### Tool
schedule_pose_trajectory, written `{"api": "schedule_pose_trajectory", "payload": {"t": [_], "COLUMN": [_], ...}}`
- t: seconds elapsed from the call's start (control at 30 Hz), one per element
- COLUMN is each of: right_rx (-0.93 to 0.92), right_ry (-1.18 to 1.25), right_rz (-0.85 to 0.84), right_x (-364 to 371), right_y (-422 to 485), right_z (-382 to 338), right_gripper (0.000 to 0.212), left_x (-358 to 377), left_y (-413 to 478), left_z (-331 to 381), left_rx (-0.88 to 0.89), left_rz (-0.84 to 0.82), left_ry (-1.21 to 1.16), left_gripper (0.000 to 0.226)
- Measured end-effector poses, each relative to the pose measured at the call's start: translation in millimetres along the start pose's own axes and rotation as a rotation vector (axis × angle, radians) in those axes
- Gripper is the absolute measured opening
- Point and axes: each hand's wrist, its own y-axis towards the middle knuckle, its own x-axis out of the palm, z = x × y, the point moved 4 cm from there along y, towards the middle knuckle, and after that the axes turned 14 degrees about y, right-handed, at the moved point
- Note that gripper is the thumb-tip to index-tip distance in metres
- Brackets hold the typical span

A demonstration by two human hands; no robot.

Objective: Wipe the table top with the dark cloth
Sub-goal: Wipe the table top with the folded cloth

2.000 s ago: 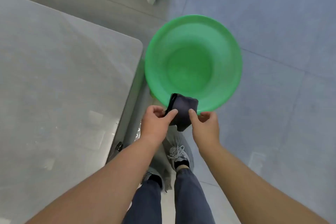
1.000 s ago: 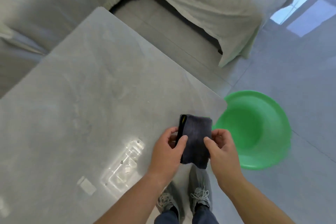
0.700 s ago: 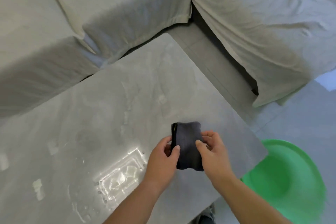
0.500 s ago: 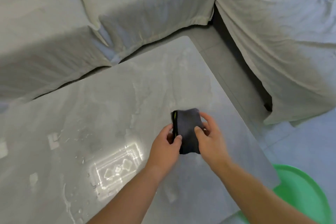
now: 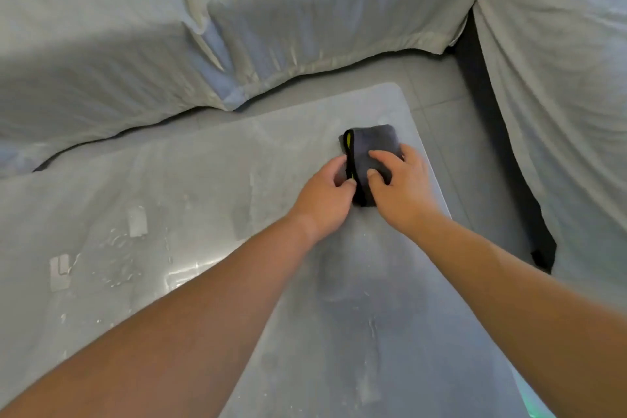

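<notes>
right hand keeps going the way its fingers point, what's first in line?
The right hand already rests on the dark cloth. Beyond it: bare table, its far edge, then probably the covered sofa; depth unclear.

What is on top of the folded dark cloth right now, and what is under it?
The right hand lies spread on top of the dark cloth; the left hand pinches its yellow-trimmed edge. Under it is the grey table top, near the far right corner. The surface directly beneath is covered.

You are looking at a sheet-draped sofa (image 5: 237,10) wrapping around two sides, with grey floor tiles (image 5: 437,78) showing between
</notes>
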Motion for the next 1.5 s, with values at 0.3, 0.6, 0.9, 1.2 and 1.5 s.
{"api": "schedule_pose_trajectory", "payload": {"t": [0.3,0.6,0.9,1.2,1.5], "right_rx": [-0.07,-0.153,-0.107,-0.501,-0.552], "right_ry": [-0.333,-0.525,-0.403,-0.547,-0.539], "right_rz": [0.059,0.088,0.076,-0.183,-0.167], "right_x": [40,66,13,45,82], "right_y": [7,16,103,59,49], "right_z": [4,1,-7,-7,-32], "right_gripper": [0.067,0.066,0.061,0.058,0.058], "left_x": [-62,-45,-50,-48,-50], "left_y": [-35,-33,-35,-35,-36], "left_z": [-75,-102,-99,-98,-95], "left_rx": [0.194,0.131,0.147,0.146,0.137], "left_rz": [0.367,0.192,0.151,0.181,0.179], "left_ry": [0.808,1.017,1.062,1.013,0.972], "left_gripper": [0.046,0.076,0.081,0.078,0.076]}}
